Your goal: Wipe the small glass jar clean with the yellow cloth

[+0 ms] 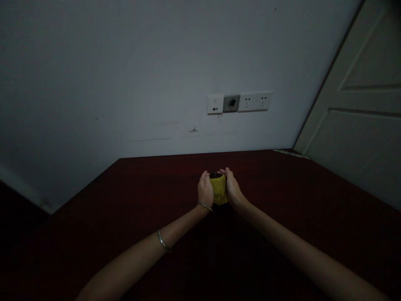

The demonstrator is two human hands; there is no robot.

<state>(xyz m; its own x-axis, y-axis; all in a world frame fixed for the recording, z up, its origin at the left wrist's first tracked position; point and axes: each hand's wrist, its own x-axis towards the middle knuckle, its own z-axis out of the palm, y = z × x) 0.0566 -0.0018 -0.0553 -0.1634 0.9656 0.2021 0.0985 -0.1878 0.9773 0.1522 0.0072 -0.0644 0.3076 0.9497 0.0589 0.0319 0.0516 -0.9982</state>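
A yellow cloth (pixel 219 190) wraps round an upright object with a dark, glossy round top (pixel 216 175); what kind of object it is, I cannot make out. My left hand (pixel 205 189) presses against its left side, fingers together and pointing away from me. On the right side, my right hand (pixel 233 190) cups it in the same way, with the fingertips near the top. Both palms hold the cloth-covered object between them, at the dark red table (pixel 156 188). The far sides of the fingers are partly hidden.
Behind the table rises a white wall (pixel 140 83) with a row of sockets and a switch (pixel 231 103). A pale panelled door (pixel 360 121) stands at the right. A thin flat strip (pixel 290 154) lies near the back right edge. The room is dim.
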